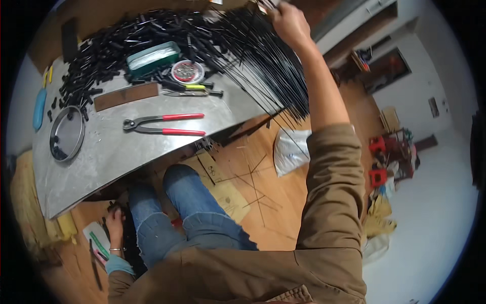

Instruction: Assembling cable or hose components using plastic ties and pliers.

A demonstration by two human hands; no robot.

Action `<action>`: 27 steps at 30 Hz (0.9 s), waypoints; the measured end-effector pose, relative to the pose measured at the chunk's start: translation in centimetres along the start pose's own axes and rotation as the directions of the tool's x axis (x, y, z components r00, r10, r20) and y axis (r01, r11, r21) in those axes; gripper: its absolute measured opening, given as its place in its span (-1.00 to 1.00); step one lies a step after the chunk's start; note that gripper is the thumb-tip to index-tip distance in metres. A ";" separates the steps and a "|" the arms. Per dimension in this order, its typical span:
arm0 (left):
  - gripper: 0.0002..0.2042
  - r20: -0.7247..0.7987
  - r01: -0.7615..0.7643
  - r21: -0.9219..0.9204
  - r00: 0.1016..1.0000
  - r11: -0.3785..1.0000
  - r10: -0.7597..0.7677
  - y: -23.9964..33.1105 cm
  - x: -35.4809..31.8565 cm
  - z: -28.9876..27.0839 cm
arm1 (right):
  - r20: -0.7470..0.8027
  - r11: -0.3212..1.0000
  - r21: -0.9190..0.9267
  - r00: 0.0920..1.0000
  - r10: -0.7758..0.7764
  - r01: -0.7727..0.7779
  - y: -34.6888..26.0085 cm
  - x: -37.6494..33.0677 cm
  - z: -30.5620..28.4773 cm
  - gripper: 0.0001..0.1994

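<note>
My right hand (292,24) reaches far out to the top edge of the view, at the far end of a bundle of long thin black rods (271,66). Its fingers are curled in; what they grip is cut off and cannot be made out. Low beside my left thigh, my left hand (115,219) is closed against something small and dark, too hidden to name. Pincers with red handles (174,117) lie on the grey metal table (167,147). A large heap of short black parts (116,45) spreads along the table's far side.
On the table are a green box (152,60), a round white tub of small metal pieces (187,72), a brown flat bar (126,97), a metal ring (67,134) and a blue-handled tool (39,109). A white sack (292,150) and loose rods lie on the wooden floor (276,202).
</note>
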State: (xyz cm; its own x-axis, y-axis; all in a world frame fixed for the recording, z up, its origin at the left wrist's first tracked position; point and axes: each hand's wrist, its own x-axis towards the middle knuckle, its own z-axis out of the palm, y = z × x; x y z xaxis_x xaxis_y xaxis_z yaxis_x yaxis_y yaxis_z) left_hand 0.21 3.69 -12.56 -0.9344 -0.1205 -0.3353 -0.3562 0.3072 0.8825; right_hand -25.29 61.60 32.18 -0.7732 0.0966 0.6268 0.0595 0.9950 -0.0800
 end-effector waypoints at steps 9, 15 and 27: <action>-0.63 0.413 -0.413 -0.380 0.725 0.828 0.551 31.4 -9.8 9.2 | -0.148 0.979 0.034 0.970 -0.192 0.199 -5.5 -5.9 -13.9 -0.75; -0.33 0.346 -0.293 -0.728 0.623 0.619 0.702 44.1 -16.5 15.6 | -0.137 0.878 0.043 0.873 -0.468 0.477 -10.6 -14.2 -13.7 -0.79; -0.73 -0.010 -0.331 -0.873 0.745 0.358 0.667 46.9 -7.7 10.9 | 0.350 0.321 0.924 0.799 -0.488 -0.209 -15.7 -25.1 -3.9 -0.77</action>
State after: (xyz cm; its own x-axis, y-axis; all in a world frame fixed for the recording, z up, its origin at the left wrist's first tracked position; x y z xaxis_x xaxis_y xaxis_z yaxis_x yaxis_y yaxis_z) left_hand -9.33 29.36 27.85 -0.9339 0.1058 0.3416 0.1851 -0.6742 0.7150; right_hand -4.31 43.69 20.71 -0.8684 -0.4168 0.2685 -0.4026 0.2766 -0.8726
